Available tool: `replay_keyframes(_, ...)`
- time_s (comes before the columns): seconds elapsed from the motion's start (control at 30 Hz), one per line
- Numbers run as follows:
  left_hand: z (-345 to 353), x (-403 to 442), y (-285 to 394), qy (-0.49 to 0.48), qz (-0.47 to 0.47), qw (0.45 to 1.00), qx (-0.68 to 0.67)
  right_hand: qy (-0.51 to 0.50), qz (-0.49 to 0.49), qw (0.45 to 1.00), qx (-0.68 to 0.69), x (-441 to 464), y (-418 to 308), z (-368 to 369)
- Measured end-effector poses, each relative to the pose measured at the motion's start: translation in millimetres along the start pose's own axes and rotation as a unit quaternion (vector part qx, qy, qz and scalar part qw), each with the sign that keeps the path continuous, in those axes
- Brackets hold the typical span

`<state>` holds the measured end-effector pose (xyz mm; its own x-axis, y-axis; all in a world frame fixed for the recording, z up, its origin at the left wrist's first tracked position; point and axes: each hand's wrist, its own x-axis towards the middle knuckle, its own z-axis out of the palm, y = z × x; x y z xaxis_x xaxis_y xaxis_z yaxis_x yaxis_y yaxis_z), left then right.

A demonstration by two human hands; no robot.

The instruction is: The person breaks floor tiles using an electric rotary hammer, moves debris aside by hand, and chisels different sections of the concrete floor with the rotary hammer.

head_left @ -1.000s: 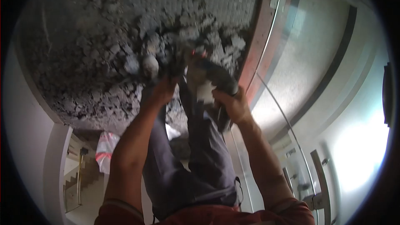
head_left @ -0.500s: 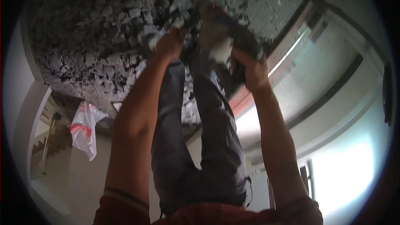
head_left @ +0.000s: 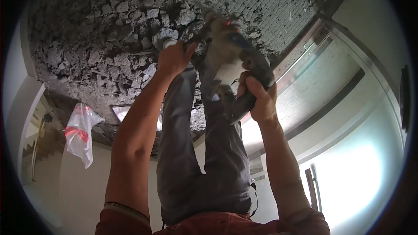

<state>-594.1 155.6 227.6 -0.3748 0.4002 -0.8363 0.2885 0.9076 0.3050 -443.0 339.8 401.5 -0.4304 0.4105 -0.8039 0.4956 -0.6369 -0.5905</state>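
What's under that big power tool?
Broken rubble and a grey trouser leg peek out around the power tool. Its body covers whatever is right beneath it, so I can't see that bit.

There's one camera here, worn on the person's head, looking forward and steeply down. Its wide, round-edged view has the red shirt (head_left: 209, 225) close at the bottom edge, the left hand (head_left: 174, 58) and right hand (head_left: 262, 99) farther out near mid-frame, and rubble (head_left: 124, 32) beyond, across the upper left.
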Motion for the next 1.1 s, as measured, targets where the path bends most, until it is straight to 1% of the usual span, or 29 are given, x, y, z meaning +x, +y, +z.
replay_keyframes(0.03, -7.2, 16.9, 9.6, 0.009, 0.02, 1.0, 0.009, 0.039, -0.029, 0.999, -0.02, 11.3, -7.2, 7.5)
replay_keyframes(0.07, -13.2, 34.6, 17.6, 0.016, 0.04, 0.999, 0.019, 0.062, 0.001, 0.997, -0.046, 26.6, -10.8, 5.7)
replay_keyframes(0.1, -17.8, 54.3, 22.4, 0.002, 0.052, 0.999, 0.015, 0.069, -0.017, 0.995, -0.063, 44.2, -17.3, 5.8)
replay_keyframes(0.17, -21.7, 88.0, 27.4, -0.021, 0.062, 0.998, 0.008, 0.128, 0.085, 0.988, 0.016, 87.7, -23.8, -3.8)
replay_keyframes(0.23, -30.7, 115.7, 35.4, -0.093, 0.043, 0.994, 0.041, 0.146, 0.115, 0.98, 0.064, 112.5, -37.6, -4.2)
replay_keyframes(0.27, -38.6, 128.1, 39.5, -0.081, 0.045, 0.995, 0.038, 0.142, 0.113, 0.981, 0.073, 121.8, -44.8, -6.8)
replay_keyframes(0.3, -43.2, 131.0, 37.4, -0.074, 0.117, 0.984, 0.11, 0.139, 0.123, 0.979, 0.086, 125.4, -46.7, -9.5)
replay_keyframes(0.33, -33.3, 122.3, 31.1, -0.089, 0.191, 0.961, 0.178, 0.131, 0.144, 0.972, 0.13, 127.2, -54.3, -1.4)
replay_keyframes(0.37, -25.7, 116.4, 29.0, -0.101, 0.194, 0.96, 0.175, 0.169, 0.131, 0.974, 0.077, 126.2, -64.4, 6.8)
replay_keyframes(0.43, -34.1, 128.6, 30.8, -0.03, 0.157, 0.974, 0.16, 0.169, 0.118, 0.977, 0.046, 129.9, -76.6, 17.6)
replay_keyframes(0.47, -39.2, 137.3, 32.3, -0.025, 0.159, 0.974, 0.157, 0.169, 0.113, 0.978, 0.043, 139.3, -82.6, 18.5)
replay_keyframes(0.53, -52.3, 122.9, 38.1, -0.11, 0.116, 0.982, 0.099, 0.135, 0.134, 0.981, 0.046, 138.3, -87.9, 12.7)
replay_keyframes(0.6, -71.2, 118.5, 48.8, -0.185, 0.068, 0.978, 0.064, 0.146, 0.149, 0.977, 0.03, 135.8, -87.6, 7.2)
replay_keyframes(0.63, -50.9, 131.2, 40.8, -0.065, 0.065, 0.995, 0.036, 0.149, 0.158, 0.976, 0.019, 143.9, -92.3, 8.9)
replay_keyframes(0.67, -47.3, 140.9, 38.5, -0.084, 0.091, 0.99, 0.063, 0.141, 0.128, 0.981, 0.02, 135.9, -99.3, 18.3)
replay_keyframes(0.73, -32.7, 127.0, 32.4, -0.132, 0.112, 0.981, 0.083, 0.163, 0.154, 0.974, 0.028, 136.0, -90.2, 8.0)
replay_keyframes(0.77, -29.9, 123.8, 33.7, -0.093, 0.105, 0.989, 0.05, 0.176, 0.161, 0.97, 0.043, 140.6, -87.4, 0.8)
replay_keyframes(0.83, -42.4, 125.9, 41.6, -0.041, 0.098, 0.994, 0.019, 0.172, 0.151, 0.973, 0.037, 147.3, -86.4, -0.3)
replay_keyframes(0.9, -49.5, 118.9, 48.2, -0.118, 0.044, 0.992, -0.029, 0.178, 0.155, 0.971, 0.037, 136.8, -81.8, -7.3)
replay_keyframes(0.97, -29.0, 126.8, 44.5, -0.046, 0.073, 0.996, 0.009, 0.156, 0.144, 0.977, 0.014, 139.5, -81.8, -16.1)
replay_keyframes(1.03, -47.6, 115.0, 59.4, -0.094, 0.024, 0.994, -0.046, 0.142, 0.148, 0.978, 0.036, 143.4, -83.6, -25.2)
replay_keyframes(1.07, -52.7, 115.2, 66.4, -0.12, 0.009, 0.991, -0.051, 0.129, 0.149, 0.98, 0.031, 145.8, -83.5, -34.2)
replay_keyframes(1.1, -43.6, 117.9, 68.6, -0.118, 0.006, 0.992, -0.047, 0.116, 0.15, 0.981, 0.027, 149.4, -82.9, -44.5)
